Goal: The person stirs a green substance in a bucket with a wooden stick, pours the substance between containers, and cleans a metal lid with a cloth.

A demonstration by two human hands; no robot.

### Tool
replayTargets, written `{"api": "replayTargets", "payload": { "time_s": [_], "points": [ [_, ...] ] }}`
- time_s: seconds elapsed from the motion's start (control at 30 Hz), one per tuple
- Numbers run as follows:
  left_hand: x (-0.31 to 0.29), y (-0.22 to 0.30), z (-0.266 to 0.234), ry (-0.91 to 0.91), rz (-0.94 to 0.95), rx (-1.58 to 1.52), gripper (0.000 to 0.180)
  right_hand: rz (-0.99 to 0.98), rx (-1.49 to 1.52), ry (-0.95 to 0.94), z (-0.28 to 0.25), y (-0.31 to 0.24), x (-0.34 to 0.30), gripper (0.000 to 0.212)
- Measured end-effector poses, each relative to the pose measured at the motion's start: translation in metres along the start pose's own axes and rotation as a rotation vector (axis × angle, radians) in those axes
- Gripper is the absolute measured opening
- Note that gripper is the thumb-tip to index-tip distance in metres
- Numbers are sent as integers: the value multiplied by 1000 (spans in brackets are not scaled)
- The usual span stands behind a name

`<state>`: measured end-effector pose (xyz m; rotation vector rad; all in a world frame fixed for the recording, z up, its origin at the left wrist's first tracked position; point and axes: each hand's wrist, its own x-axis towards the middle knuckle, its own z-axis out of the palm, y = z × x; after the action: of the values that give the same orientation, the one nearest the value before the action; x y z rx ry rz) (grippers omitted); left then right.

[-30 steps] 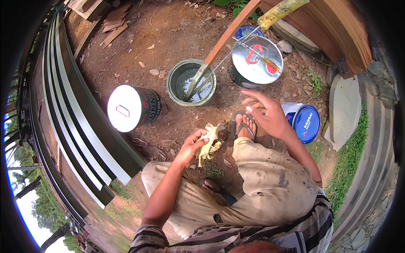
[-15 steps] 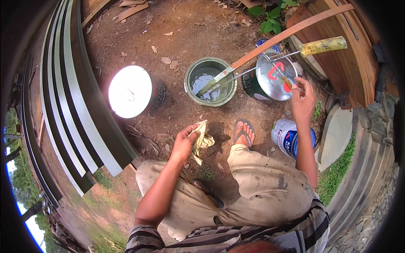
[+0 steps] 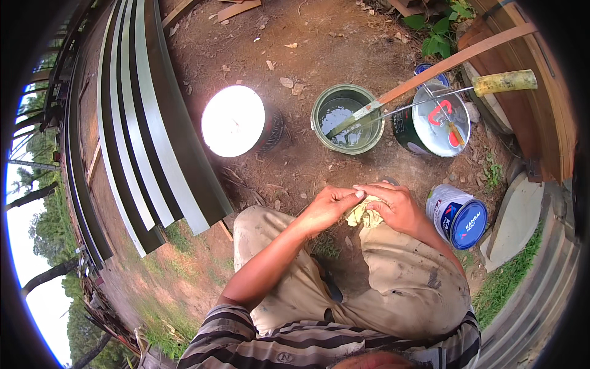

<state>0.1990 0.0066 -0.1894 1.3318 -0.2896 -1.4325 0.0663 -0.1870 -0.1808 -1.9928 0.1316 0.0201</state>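
Observation:
A crumpled pale yellow rag [image 3: 365, 213] is bunched between my hands, just above my right knee. My left hand [image 3: 332, 208] grips its left side, thumb pointing across. My right hand [image 3: 396, 208] is curled over the rag from the other side, and the fingertips of both hands meet. Beyond them stands an open paint bucket [image 3: 316, 130] with greyish liquid inside. A flat wooden stick [image 3: 405, 85] leans in it, beside a metal rod with a worn yellow cylindrical end [image 3: 505, 82]. A screwdriver with an amber handle [image 3: 456, 134] lies on a closed dark tin [image 3: 424, 142].
A bright white-topped can [image 3: 233, 121] stands left of the bucket. On the right sits a white and blue paint can [image 3: 444, 206] near a stone slab [image 3: 516, 215]. Long dark metal sheets [image 3: 163, 132] stretch along the left. Planks [image 3: 528, 104] lie at the far right.
My right hand has come away from beside the screwdriver and over to the rag. Both hands now bunch the rag, which hung loose from my left hand. The view has shifted.

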Motion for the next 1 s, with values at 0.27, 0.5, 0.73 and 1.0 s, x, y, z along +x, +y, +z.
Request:
{"api": "replayTargets", "payload": {
  "time_s": [0.27, 0.5, 0.73, 1.0],
  "points": [
    [12, 76, -189, 1310, 231, 1104, 41, 288, 84, 494, -90, -14, -58, 27],
    [48, 64, -250, 1323, 1, 1309, 69, 144, 62, 1042, -140, -7, -65, 34],
    [35, 57, -271, 1384, 63, 1009, 70, 333, -1006, 500, -112, 39, -22, 37],
    [41, 86, -228, 1401, -148, 911, 66, 147, -1011, 772, -98, 15, -28, 36]
  ]
}}
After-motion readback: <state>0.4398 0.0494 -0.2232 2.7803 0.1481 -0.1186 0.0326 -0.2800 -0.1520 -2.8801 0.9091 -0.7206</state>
